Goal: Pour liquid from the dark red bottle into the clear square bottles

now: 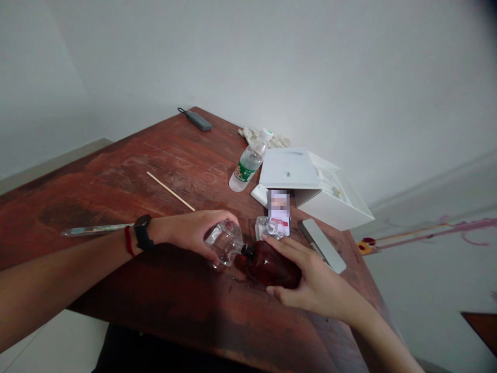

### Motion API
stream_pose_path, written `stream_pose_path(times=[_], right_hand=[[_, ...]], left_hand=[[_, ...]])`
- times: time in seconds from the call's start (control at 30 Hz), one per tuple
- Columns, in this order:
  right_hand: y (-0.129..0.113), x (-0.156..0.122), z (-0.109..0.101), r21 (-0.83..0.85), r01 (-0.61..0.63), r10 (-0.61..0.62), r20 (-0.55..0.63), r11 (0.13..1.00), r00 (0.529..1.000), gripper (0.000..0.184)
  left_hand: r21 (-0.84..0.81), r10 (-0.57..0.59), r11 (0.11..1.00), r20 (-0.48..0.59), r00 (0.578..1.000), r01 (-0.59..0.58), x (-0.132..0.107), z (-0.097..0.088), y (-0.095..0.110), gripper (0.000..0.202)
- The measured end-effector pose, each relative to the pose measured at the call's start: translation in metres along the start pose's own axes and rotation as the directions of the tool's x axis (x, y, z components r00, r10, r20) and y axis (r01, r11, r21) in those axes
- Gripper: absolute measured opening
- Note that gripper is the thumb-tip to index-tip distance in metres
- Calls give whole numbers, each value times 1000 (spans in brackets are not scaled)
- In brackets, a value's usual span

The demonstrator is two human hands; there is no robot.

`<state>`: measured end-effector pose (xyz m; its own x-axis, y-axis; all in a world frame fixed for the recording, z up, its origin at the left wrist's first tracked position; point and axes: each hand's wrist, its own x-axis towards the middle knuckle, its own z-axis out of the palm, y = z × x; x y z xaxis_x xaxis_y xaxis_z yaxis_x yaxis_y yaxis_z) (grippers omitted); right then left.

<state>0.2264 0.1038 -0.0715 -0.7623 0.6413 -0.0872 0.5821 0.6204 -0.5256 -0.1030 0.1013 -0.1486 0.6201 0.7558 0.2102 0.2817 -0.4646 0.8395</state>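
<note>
left hand (202,226): grasping clear container (224,243) | right hand (305,269): grasping dark red bottle (274,265), black neck (247,250) at the container's mouth | place: toward near edge of the surface (182,303)

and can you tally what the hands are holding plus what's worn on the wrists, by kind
Held vessels: 2, a clear vessel in the left hand and a dark reddish bottle in the right hand
Wristwear: 2, a black watch and a red band
Total: 4
</note>
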Motion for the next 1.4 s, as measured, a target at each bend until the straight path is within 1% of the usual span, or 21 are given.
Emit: stream_pose_path(times=[0.4, 0.63, 0.83, 1.17, 1.4], right_hand=[[-1, 0, -2, 5, 4, -5, 12, 1000, 1000, 85], [2, 0, -1, -10, 29, -29, -2, 1000, 1000, 88], [0, -1, -1, -14, 33, -33, -9, 999, 999, 85], [0, -1, -1, -18, 10, -11, -19, 1000, 1000, 87], [0, 0, -2, -11, -19, 19, 8, 1000, 1000, 87]], left_hand=[[-4, 21, 1000, -5, 1000, -21, 0, 1, -3, 80], [0, 0, 1000, 2, 1000, 0, 0, 2, -2, 81], [-13, -1, 1000, 2, 1000, 1, 0, 1, -2, 81], [-10, 8, 1000, 3, 1000, -8, 0, 1, -2, 80], [-5, -3, 1000, 3, 1000, 3, -1, 1, -1, 81]])
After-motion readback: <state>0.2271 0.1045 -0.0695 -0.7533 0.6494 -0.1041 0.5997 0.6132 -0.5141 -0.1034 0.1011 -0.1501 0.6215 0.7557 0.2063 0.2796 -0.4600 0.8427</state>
